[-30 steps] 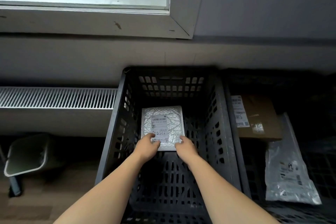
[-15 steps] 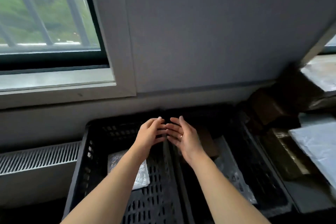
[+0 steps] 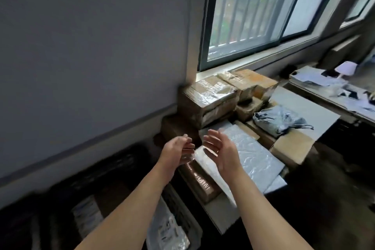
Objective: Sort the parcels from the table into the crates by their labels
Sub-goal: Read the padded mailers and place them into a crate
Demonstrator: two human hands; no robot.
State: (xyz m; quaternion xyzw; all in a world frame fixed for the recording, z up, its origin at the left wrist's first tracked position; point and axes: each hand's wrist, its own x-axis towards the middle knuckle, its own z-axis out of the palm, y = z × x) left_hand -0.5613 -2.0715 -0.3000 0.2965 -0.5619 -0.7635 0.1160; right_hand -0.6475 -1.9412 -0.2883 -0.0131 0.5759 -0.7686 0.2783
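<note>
My left hand and my right hand hover side by side in the air, palms facing each other, fingers relaxed, holding nothing. Just beyond them lies a silver bubble mailer on the table, with a taped brown box beneath its near edge. Behind stand stacked taped cardboard boxes against the wall and a crumpled grey poly bag. At the bottom left a dark crate holds a white poly parcel with a label; the picture there is blurred.
A grey wall fills the left. A window with a sill runs behind the parcels. A second desk with papers and a small white lamp stands at the far right. A flat cardboard box lies right of the mailer.
The view has swung right from the crates to the parcel table. Both hands let go of the silver parcel in the crate and rose, empty, toward the table.
</note>
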